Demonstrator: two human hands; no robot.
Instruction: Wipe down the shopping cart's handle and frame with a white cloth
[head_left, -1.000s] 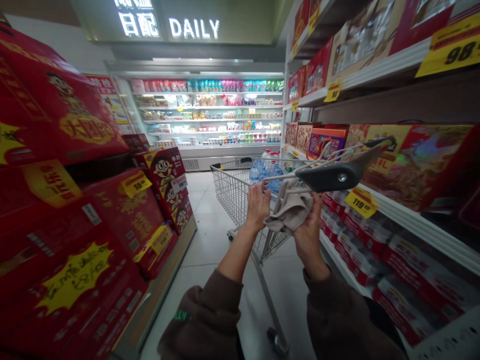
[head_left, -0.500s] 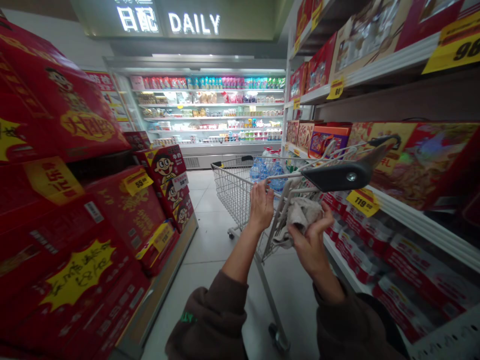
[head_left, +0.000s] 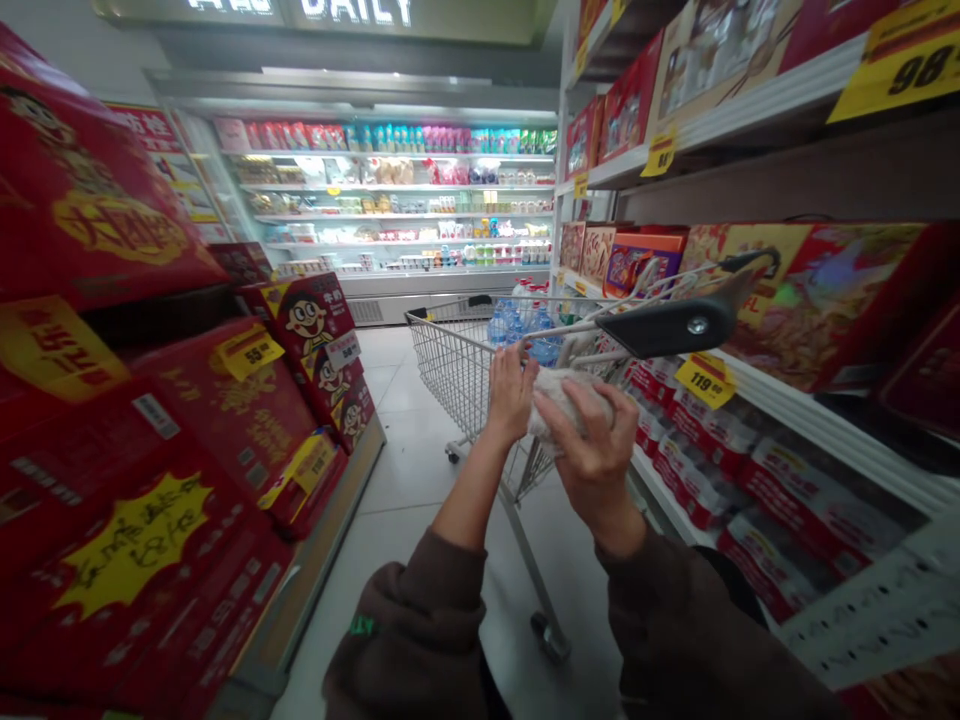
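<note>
A wire shopping cart (head_left: 450, 365) stands in front of me, its black-ended handle (head_left: 667, 325) off to the right. My left hand (head_left: 511, 392) is closed on the cart's upper wire rim. In my right hand (head_left: 592, 440) is a bunched grey cloth (head_left: 562, 400), with the fingers spread over it. The cloth lies against the side of the cart, close beside my left hand. Which wires it covers is hidden behind my fingers.
Red gift boxes (head_left: 210, 420) are stacked along the left. On the right runs a shelf rack (head_left: 780, 100) with boxes and yellow price tags. Several large water bottles (head_left: 517, 320) stand beyond the cart, before a lit refrigerated case (head_left: 390, 285).
My right hand has moved left with the cloth, from near the cart's handle end to beside my left hand. My left hand stays on the rim. The view has tilted down slightly.
</note>
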